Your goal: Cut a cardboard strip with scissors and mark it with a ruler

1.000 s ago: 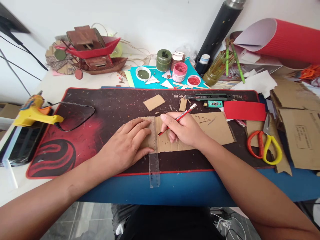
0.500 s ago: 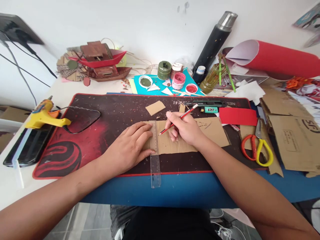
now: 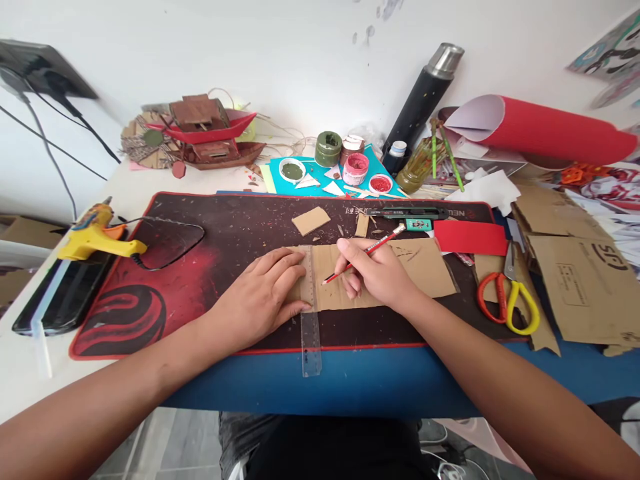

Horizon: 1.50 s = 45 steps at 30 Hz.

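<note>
A clear ruler (image 3: 311,333) lies upright across the left part of a long cardboard strip (image 3: 425,270), its lower end sticking out past the mat's front edge. My left hand (image 3: 267,287) rests flat on the ruler's left side and the cardboard, fingers spread a little. Between the fingers of my right hand (image 3: 370,267) is a red pencil (image 3: 377,244), its tip just right of the ruler, over the cardboard. Whether the tip touches the surface I cannot tell. A small cardboard piece (image 3: 311,221) lies behind the strip.
On the left a yellow glue gun (image 3: 95,237) sits over a black case. Scissors (image 3: 510,293), a red card (image 3: 470,237) and a cutter (image 3: 407,213) lie to the right. Open paint pots (image 3: 328,148), model boats (image 3: 215,137) and a dark flask (image 3: 423,97) stand behind.
The pencil tip has shifted slightly down and right, away from the ruler's edge. The camera view has tilted a little. My left hand stays on the ruler.
</note>
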Each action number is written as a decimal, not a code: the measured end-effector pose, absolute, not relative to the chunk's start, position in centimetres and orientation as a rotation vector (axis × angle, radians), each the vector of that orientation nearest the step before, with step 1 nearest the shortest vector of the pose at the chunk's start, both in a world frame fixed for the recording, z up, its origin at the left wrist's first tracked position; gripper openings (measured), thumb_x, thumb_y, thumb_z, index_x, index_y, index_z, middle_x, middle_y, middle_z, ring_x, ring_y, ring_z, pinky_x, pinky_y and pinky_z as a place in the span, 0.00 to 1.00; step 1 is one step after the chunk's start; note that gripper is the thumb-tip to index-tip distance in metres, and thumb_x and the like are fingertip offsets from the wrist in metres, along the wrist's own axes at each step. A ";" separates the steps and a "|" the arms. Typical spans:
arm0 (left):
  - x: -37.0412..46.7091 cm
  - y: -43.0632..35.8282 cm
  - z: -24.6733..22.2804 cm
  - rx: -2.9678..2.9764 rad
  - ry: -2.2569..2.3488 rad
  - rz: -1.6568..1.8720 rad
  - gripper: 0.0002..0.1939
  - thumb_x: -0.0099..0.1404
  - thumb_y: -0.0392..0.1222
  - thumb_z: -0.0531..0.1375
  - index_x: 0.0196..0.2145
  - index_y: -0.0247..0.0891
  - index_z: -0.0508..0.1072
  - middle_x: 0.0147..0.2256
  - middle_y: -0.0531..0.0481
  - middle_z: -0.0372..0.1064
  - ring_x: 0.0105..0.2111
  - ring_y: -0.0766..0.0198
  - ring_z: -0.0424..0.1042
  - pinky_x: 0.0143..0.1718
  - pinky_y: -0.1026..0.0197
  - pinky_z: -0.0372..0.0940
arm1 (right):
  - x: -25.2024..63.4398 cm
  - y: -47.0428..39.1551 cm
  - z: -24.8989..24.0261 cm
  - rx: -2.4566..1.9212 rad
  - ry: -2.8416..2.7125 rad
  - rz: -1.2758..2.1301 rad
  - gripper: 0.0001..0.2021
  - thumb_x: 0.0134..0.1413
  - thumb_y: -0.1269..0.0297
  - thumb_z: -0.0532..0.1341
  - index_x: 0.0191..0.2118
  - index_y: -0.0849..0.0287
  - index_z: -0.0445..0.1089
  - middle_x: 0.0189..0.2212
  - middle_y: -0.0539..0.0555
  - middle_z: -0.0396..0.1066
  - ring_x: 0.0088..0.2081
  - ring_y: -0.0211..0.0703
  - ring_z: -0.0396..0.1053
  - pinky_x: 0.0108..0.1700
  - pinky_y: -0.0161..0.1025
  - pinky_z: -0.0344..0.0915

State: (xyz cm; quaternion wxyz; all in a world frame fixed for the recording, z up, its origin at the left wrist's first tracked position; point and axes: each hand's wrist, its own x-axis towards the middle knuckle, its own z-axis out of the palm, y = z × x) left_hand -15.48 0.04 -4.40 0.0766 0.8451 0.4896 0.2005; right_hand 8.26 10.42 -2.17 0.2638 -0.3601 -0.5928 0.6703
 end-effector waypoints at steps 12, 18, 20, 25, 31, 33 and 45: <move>-15.4 0.1 -4.3 2.575 1.461 0.626 0.22 0.77 0.54 0.64 0.56 0.32 0.70 0.64 0.27 0.71 0.67 0.36 0.68 0.65 0.33 0.70 | 8.9 7.6 -3.0 -1.027 -1.576 1.782 0.28 0.69 0.36 0.63 0.30 0.57 0.74 0.13 0.45 0.65 0.15 0.39 0.69 0.19 0.34 0.61; -15.3 0.1 -4.4 2.591 1.464 0.629 0.22 0.78 0.54 0.62 0.56 0.33 0.70 0.64 0.27 0.71 0.66 0.36 0.68 0.65 0.33 0.70 | 9.0 7.4 -3.4 -1.007 -1.630 1.722 0.27 0.72 0.38 0.62 0.32 0.57 0.76 0.14 0.45 0.67 0.16 0.37 0.68 0.21 0.34 0.63; -15.3 0.1 -4.3 2.589 1.460 0.636 0.22 0.78 0.54 0.62 0.57 0.33 0.70 0.64 0.28 0.71 0.66 0.36 0.68 0.65 0.34 0.70 | 9.1 7.3 -3.5 -1.010 -1.646 1.716 0.27 0.73 0.39 0.61 0.32 0.57 0.77 0.14 0.45 0.67 0.16 0.37 0.68 0.22 0.34 0.62; -15.3 0.1 -4.3 2.574 1.462 0.633 0.21 0.79 0.54 0.62 0.56 0.35 0.70 0.64 0.29 0.71 0.67 0.37 0.68 0.66 0.34 0.69 | 9.2 7.2 -3.4 -0.992 -1.686 1.712 0.26 0.74 0.40 0.60 0.32 0.57 0.77 0.14 0.45 0.67 0.17 0.37 0.68 0.23 0.35 0.63; -15.3 0.1 -4.3 2.578 1.463 0.627 0.21 0.79 0.54 0.61 0.57 0.34 0.69 0.64 0.28 0.70 0.67 0.37 0.68 0.65 0.34 0.69 | 9.2 7.3 -3.4 -0.943 -1.761 1.673 0.25 0.77 0.44 0.59 0.32 0.57 0.76 0.14 0.44 0.67 0.17 0.36 0.67 0.24 0.36 0.63; -15.3 0.1 -4.3 2.589 1.457 0.630 0.21 0.79 0.54 0.61 0.57 0.34 0.69 0.64 0.28 0.70 0.66 0.37 0.68 0.65 0.34 0.70 | 9.2 7.3 -3.4 -0.936 -1.772 1.668 0.25 0.77 0.44 0.59 0.32 0.57 0.76 0.14 0.44 0.67 0.17 0.36 0.67 0.25 0.36 0.63; -15.3 0.1 -4.4 2.593 1.459 0.623 0.22 0.79 0.54 0.61 0.58 0.33 0.69 0.64 0.28 0.70 0.66 0.36 0.68 0.65 0.33 0.69 | 9.2 7.3 -3.1 -0.951 -1.817 1.632 0.25 0.77 0.45 0.58 0.32 0.57 0.76 0.15 0.44 0.67 0.18 0.36 0.67 0.26 0.36 0.64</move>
